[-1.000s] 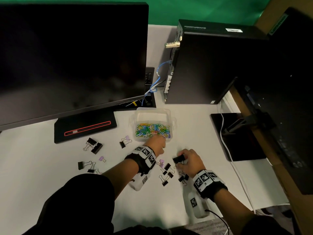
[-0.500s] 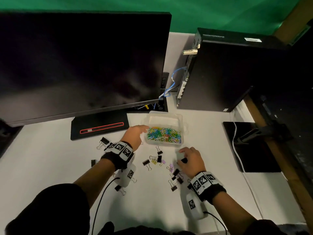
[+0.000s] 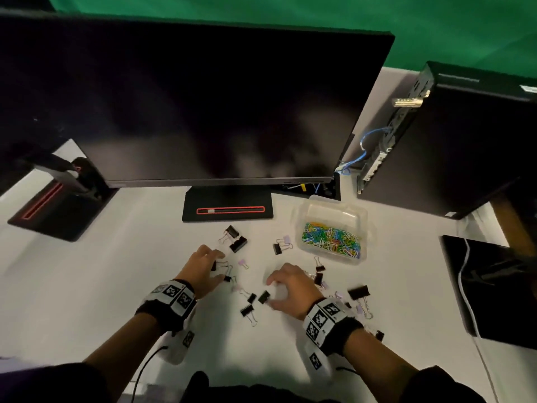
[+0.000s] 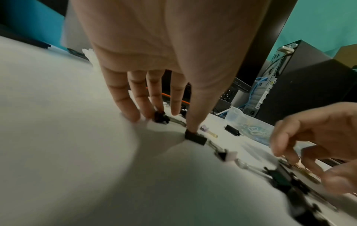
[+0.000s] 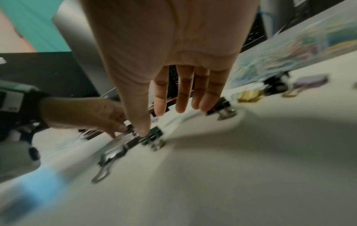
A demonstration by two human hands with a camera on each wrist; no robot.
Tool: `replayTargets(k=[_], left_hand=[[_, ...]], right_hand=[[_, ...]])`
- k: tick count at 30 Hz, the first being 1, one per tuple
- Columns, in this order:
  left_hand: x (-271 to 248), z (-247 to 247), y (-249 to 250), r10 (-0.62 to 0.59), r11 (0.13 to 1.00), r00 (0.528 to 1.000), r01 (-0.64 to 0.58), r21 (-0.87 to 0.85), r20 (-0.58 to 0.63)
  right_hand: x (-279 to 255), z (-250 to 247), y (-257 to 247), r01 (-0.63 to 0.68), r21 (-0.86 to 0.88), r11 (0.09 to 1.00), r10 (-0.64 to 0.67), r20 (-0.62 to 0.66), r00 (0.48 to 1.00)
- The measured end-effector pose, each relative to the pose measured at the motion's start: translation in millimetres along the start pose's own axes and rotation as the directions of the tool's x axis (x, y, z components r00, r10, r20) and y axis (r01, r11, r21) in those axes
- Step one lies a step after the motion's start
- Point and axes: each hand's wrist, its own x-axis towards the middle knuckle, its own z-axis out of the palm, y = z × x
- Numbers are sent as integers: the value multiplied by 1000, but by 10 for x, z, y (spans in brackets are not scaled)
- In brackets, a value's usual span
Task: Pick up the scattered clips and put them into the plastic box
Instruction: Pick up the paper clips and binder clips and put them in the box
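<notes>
Black and lilac binder clips lie scattered on the white desk, among them a pair near the monitor base and one at the right. The clear plastic box holds coloured paper clips. My left hand reaches down with straight fingers; in the left wrist view its thumb presses a black clip and its fingers touch another. My right hand arches over the desk, and its thumb touches a black clip. Neither hand holds a clip.
A large dark monitor on a black base stands behind the clips. A black computer tower rises behind the box. A black mat with a white cable lies at the right, and a second stand at the far left.
My left hand has left the box and moved back left onto the clips. My right hand, which held a black clip a second ago, now spreads empty over the desk.
</notes>
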Motion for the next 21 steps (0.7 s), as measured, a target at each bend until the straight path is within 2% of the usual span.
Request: replayTargets(k=[4, 9, 11, 14, 16, 19, 21], left_hand=[[-87, 159, 87, 64, 994, 998, -63, -94, 3], [-85, 223, 204, 156, 979, 978, -134, -150, 141], [-20, 165, 253, 148, 981, 981, -131, -142, 122], [165, 22, 327, 149, 986, 988, -151, -67, -34], [313, -80, 362, 196, 980, 977, -193, 39, -83], [485, -190, 384, 282, 932, 959, -270, 241, -16], [537, -223, 399, 299, 908, 953, -297, 295, 42]], right_hand=[[7, 174, -103, 48, -44, 998, -45, 77, 996], [-51, 87, 9, -3, -12, 1000, 4, 26, 1000], [-80, 16, 92, -57, -23, 998, 57, -11, 998], [-130, -95, 205, -143, -54, 988, 140, -47, 989], [-167, -153, 276, -184, -60, 981, 180, -66, 981], [-204, -204, 348, -207, -16, 978, 204, -120, 972], [-205, -232, 364, -207, 11, 978, 206, -161, 965]])
